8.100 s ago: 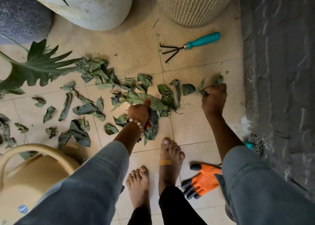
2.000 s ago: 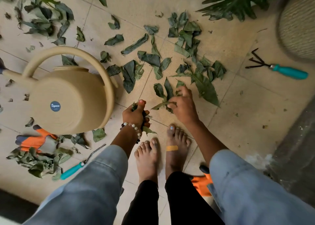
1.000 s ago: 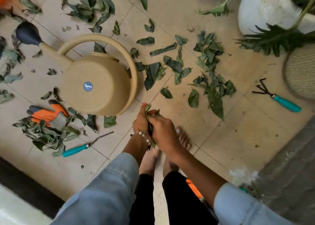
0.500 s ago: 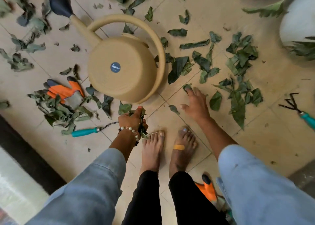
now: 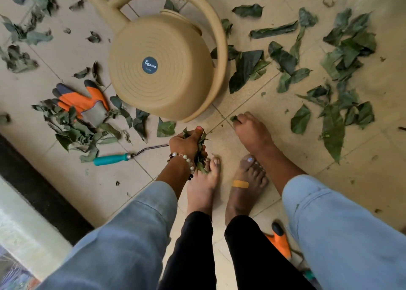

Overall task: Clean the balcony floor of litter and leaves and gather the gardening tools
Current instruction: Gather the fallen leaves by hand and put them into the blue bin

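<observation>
Left grip: the left hand (image 5: 188,143) was clenched round a bunch of picked leaves (image 5: 201,152), thumb on top, the bunch spilling below the fist toward the toes.
Right grip: the right hand (image 5: 252,131) pinched a small leaf scrap (image 5: 234,118) at its fingertips, low against the tiled floor (image 5: 252,105), just beside the base of the watering can (image 5: 162,70).
Step in hand: judged to be hand-picking loose leaves and passing each into the left fist.
Doing it well: the scrap wanted a firm pinch and a clean lift before transfer; the left fist looked nearly full, so it probably needed emptying soon or pieces would drop.
Nearest leaves: a single leaf (image 5: 165,128) lay between the left hand and the can; a larger scatter (image 5: 334,114) lay to the right, within reach.
Farther leaves: a heap (image 5: 72,129) lay partly over an orange glove (image 5: 81,100); lifting the glove first would free the leaves under it.
Tools: a teal-handled tool (image 5: 114,158) lay near the left hand; a second orange glove (image 5: 279,241) showed behind the feet.
Progress: early; most of the floor was still littered and no tool was gathered.
</observation>
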The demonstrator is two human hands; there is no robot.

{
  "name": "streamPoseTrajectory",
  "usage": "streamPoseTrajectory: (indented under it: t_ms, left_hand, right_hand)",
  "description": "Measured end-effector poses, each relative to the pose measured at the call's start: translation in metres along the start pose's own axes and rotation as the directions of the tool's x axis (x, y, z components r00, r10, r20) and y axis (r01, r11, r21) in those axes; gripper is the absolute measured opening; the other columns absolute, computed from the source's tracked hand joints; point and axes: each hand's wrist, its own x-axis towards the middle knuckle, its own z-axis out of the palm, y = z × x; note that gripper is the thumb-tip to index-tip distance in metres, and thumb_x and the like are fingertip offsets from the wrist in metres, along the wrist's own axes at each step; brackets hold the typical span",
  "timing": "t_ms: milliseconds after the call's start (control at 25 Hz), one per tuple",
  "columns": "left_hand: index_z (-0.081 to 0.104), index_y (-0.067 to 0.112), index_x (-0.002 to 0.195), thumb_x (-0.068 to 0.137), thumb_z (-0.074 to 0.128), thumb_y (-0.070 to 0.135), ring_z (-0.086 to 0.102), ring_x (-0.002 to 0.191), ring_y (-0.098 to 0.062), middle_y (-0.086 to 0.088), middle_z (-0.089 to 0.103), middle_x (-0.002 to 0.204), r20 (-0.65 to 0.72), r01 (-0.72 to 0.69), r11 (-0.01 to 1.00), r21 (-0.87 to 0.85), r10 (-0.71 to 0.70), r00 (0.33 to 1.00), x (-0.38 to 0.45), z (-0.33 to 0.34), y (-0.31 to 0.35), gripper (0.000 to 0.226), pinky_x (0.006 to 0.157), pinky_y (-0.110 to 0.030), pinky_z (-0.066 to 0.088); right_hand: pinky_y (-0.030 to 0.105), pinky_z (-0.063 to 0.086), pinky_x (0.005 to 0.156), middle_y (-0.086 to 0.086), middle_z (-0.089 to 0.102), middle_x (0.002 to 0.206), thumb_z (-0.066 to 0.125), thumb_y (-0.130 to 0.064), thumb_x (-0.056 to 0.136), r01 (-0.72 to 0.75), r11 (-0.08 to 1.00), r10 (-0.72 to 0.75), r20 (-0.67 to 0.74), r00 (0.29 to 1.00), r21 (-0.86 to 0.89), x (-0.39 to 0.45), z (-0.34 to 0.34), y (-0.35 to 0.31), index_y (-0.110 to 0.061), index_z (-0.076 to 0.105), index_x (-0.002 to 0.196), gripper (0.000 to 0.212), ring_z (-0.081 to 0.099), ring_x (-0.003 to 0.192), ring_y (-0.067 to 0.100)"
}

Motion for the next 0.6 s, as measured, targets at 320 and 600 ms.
streamPoseTrajectory:
  t_ms: [320, 600]
  left_hand:
    - [0.069, 0.001, 0.08, 0.088, 0.067, 0.032, 0.051, 0.04, -0.02, -0.019, 0.065, 0.071, 0.274, -0.06, 0.996, 0.059, 0.042, 0.961, -0.042, 0.038, 0.016, 0.032, 0.045, -0.026, 0.048]
    - [0.069, -0.003, 0.081, 0.088, 0.069, 0.022, 0.051, 0.037, -0.017, -0.012, 0.063, 0.059, 0.298, -0.067, 0.995, 0.073, 0.042, 0.954, -0.073, 0.081, 0.026, 0.025, 0.04, -0.022, 0.046]
  right_hand:
    - [0.026, 0.055, 0.066, 0.006, 0.07, 0.076, 0.07, 0.008, 0.076, -0.376, -0.2, 0.562, 0.42, 0.712, 0.905, -0.013, -0.087, -0.014, -0.011, 0.069, 0.078, 0.019, 0.065, 0.068, 0.014]
    - [0.012, 0.041, 0.092, -0.007, 0.067, 0.111, 0.059, -0.004, 0.09, -0.335, 0.273, 0.336, 0.237, 0.911, 0.902, -0.062, -0.125, 0.021, -0.016, 0.072, 0.106, 0.024, 0.057, 0.105, 0.0]
